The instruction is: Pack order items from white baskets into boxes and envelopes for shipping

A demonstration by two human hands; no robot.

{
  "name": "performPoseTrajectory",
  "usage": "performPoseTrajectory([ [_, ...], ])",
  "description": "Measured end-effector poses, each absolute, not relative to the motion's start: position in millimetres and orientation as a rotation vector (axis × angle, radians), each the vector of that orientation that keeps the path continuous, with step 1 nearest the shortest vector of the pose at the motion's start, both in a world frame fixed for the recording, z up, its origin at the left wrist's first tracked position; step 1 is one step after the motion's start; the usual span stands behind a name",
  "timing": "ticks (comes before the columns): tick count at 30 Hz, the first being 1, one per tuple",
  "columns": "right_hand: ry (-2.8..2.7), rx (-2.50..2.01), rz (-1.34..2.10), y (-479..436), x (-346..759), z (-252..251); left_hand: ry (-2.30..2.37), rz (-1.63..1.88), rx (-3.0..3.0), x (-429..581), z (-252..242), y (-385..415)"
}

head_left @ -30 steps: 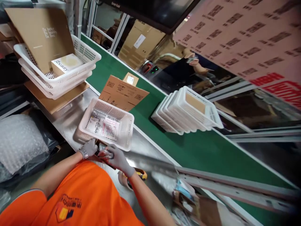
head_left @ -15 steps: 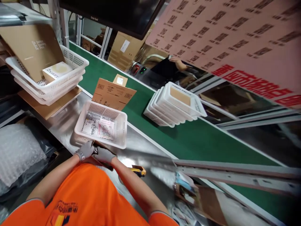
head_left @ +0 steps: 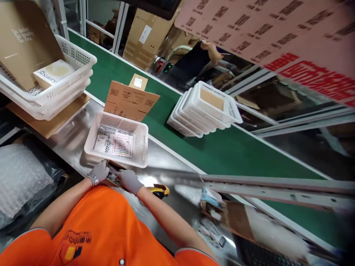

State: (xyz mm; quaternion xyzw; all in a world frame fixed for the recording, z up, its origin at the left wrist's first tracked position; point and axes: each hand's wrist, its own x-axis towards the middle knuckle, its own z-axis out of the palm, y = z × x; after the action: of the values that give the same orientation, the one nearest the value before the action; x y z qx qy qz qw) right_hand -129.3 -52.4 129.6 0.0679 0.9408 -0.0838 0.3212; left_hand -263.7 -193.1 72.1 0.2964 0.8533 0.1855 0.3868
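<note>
My grey-gloved left hand (head_left: 100, 172) is closed at the left side of a small brown cardboard box (head_left: 119, 182) close to my body. From the other side, my right hand (head_left: 131, 181), in the same kind of glove, reaches over the box with a finger stretched out. Between them lies something shiny and crinkled (head_left: 113, 176), like clear wrap; its contents are hidden. Just beyond stands a white perforated basket (head_left: 142, 155) holding a printed red-and-white packet (head_left: 122, 144) and a smaller white-labelled packet (head_left: 101, 142). A yellow-and-black tool (head_left: 160, 191) lies right of my right hand.
Stacked white baskets (head_left: 85, 61) at left hold cardboard and a white box (head_left: 54, 73). An upright cardboard flap (head_left: 130, 99) stands behind the near basket. More stacked baskets (head_left: 191, 111) sit on the green conveyor (head_left: 249, 159). A metal rail (head_left: 263, 190) crosses at right. Another person's hand (head_left: 213, 51) shows beyond.
My right hand has moved away from my left, exposing the shiny material between them. My view has shifted, so the baskets sit higher in the picture.
</note>
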Motion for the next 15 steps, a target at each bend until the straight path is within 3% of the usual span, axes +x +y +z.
performPoseTrajectory([
  [4,2.453,0.185,-0.176,-41,-140,150,2.163,0.474,0.77,-262,77,-194],
  [8,2.625,0.363,-0.281,26,-182,155,2.164,0.435,0.746,-260,79,-193],
  [15,2.651,0.595,-0.377,119,-266,86,2.287,0.461,0.874,-250,87,-204],
])
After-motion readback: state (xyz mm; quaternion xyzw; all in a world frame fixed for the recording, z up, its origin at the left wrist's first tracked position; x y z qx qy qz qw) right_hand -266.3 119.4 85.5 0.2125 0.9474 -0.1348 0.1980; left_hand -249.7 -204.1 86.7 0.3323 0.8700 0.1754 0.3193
